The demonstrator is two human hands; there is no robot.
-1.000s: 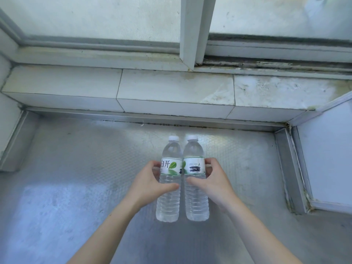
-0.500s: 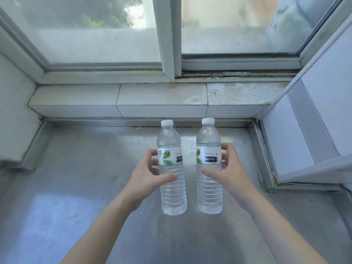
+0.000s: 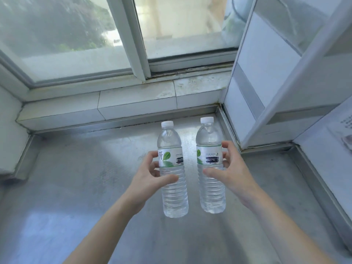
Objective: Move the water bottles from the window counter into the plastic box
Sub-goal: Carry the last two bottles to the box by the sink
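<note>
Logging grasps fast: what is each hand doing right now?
Left hand: grips the left water bottle around its label.
Right hand: grips the right water bottle around its label.

I can read only 1 character: "开", printed large on the white-and-green label of the left bottle (image 3: 172, 168), next to a leaf picture. The right bottle (image 3: 209, 164) carries small print on its label, too fine for me to read. A paper notice (image 3: 342, 128) at the right edge has text, also illegible.
</note>
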